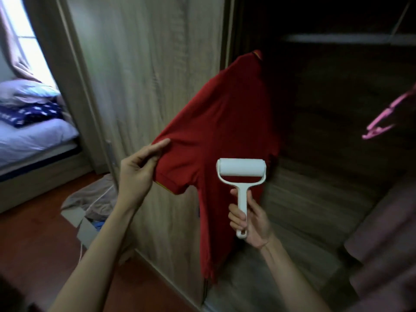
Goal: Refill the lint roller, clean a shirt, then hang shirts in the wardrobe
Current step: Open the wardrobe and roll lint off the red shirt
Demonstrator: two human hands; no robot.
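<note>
Gripping lint roller (241, 171) in right hand (249, 221), left hand (135, 174) pinching red shirt (225, 122) sleeve

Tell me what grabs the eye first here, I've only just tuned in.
A red shirt hangs mid-frame at the edge of the dark wardrobe, and the left hand pinches its sleeve out to the side. Just below centre, the right hand grips a white lint roller in front of the shirt's lower half. A pink hanger hangs at far right.
</note>
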